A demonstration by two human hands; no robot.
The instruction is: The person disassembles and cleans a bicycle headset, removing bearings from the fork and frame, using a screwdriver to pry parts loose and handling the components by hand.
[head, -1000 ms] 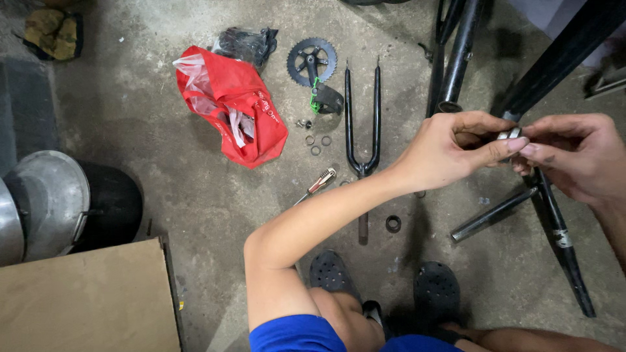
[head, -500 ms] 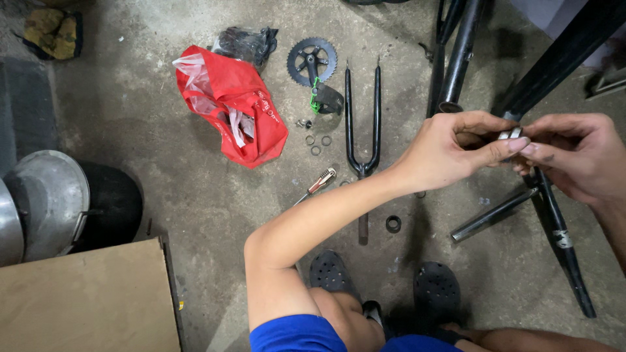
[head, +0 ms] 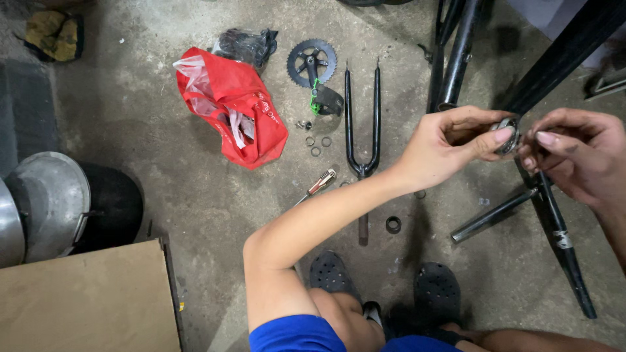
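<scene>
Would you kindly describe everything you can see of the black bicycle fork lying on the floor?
The black fork lies flat on the bare concrete floor, unattached. Two slim, glossy, metal-looking blades run side by side, tips pointing away from the person, and join in a curved crown, from which a short steerer tube extends toward the person's feet; its lower end looks duller and brownish. The person's left forearm crosses above the steerer and hides part of it. Neither hand touches it. Small rings lie to its left, a black ring beside the steerer end.
</scene>
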